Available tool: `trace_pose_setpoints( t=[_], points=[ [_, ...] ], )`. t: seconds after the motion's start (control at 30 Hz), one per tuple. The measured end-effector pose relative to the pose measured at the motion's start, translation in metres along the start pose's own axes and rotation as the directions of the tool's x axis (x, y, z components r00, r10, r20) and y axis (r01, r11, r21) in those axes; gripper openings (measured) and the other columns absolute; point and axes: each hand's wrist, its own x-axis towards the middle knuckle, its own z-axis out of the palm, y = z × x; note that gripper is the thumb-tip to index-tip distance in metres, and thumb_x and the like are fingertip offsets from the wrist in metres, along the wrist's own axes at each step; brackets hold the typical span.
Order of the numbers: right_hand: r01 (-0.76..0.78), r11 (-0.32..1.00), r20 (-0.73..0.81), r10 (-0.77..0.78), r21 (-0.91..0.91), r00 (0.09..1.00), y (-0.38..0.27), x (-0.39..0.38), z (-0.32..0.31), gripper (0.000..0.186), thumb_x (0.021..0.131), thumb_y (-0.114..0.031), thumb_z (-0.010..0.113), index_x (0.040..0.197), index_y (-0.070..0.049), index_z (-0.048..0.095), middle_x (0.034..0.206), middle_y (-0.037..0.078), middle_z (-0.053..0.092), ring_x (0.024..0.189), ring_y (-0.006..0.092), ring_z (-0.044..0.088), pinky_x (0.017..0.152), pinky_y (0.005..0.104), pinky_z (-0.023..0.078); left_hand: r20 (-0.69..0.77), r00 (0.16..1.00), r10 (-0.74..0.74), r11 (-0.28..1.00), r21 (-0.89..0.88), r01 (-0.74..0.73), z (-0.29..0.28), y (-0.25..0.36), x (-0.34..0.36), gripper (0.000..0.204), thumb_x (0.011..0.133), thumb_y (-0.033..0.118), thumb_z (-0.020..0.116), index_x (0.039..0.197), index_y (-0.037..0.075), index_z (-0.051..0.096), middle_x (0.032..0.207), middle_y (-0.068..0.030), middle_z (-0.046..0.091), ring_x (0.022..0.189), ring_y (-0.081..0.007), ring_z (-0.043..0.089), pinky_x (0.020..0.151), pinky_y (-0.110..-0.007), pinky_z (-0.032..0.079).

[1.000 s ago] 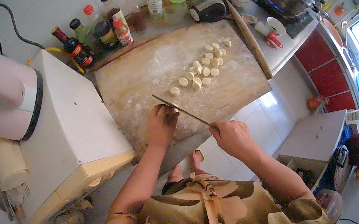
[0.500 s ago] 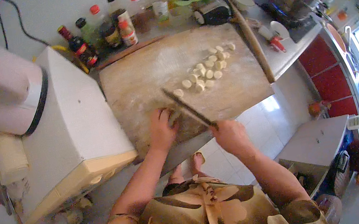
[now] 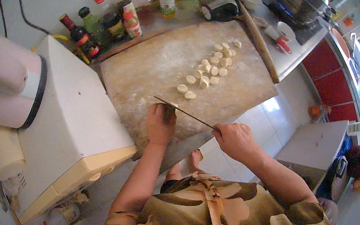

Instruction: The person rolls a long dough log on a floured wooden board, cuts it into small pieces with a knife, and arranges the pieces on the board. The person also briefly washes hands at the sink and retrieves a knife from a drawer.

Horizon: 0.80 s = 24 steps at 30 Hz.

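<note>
Head view, at the left: a white cabinet point(image 3: 74, 102) stands beside the floured wooden board point(image 3: 152, 64). Next comes the left hand point(image 3: 160, 124), low on the board and close behind the blade; its fingers are curled downward, but I cannot tell whether they press on dough, because the palm side is hidden and dark. The knife point(image 3: 187, 114) lies slantwise from beside these fingers toward the near edge of the board, seen almost as a thin line. Further right, the small pale dough pieces point(image 3: 207, 68) are scattered in a slanting band across the board, apart from both hands. The right hand point(image 3: 237, 140) has its fingers closed firmly round the knife handle, in front of the board's near edge. At the far right of the board rests a long rolling pin point(image 3: 258, 43).

I judge that the step in hand is cutting dough into short pieces — many seem already cut. The next move, in my opinion, calls for a straight downward stroke, with the left fingertips held back — they are quite near the edge.
</note>
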Motion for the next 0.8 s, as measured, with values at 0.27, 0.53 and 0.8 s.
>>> trace_pose_setpoints(
  t=[0.27,0.53,0.8],
  points=[
    [0.036,0.999,-0.022,-0.037,-0.035,0.999,-0.006,0.04,0.025,0.024,0.091,-0.023,0.053,0.086,-0.006,0.068,0.078,0.022,0.068,0.076,0.0401,0.068,0.07,0.0508,0.054,-0.007,0.999,0.039,0.988,0.149,-0.038,0.0,-0.018,-0.01,0.03,0.074,0.011,0.069,0.103,0.006,0.063,0.106,-0.019,0.059,0.099,-0.0392,0.056,0.085,-0.049,0.047],
    [0.031,0.998,0.0,-0.031,0.049,1.0,-0.002,0.0,-0.003,0.028,0.094,-0.029,0.052,0.089,-0.007,0.067,0.078,0.021,0.068,0.075,0.0413,0.067,0.072,0.0513,0.053,0.03,0.999,0.021,1.0,0.011,-0.022,0.001,-0.002,-0.022,0.025,0.075,0.011,0.073,0.099,0.007,0.064,0.099,-0.0143,0.061,0.094,-0.0362,0.058,0.079,-0.045,0.05],
    [0.007,1.0,0.023,-0.007,-0.002,1.0,0.003,-0.012,0.007,0.023,0.093,-0.026,0.055,0.097,-0.008,0.07,0.076,0.02,0.067,0.074,0.04,0.066,0.07,0.0506,0.051,-0.015,0.985,0.174,0.985,0.007,-0.174,0.0,0.0,-0.023,0.029,0.072,0.009,0.075,0.098,0.007,0.063,0.101,-0.0139,0.06,0.091,-0.0359,0.058,0.077,-0.044,0.05]
  ],
)
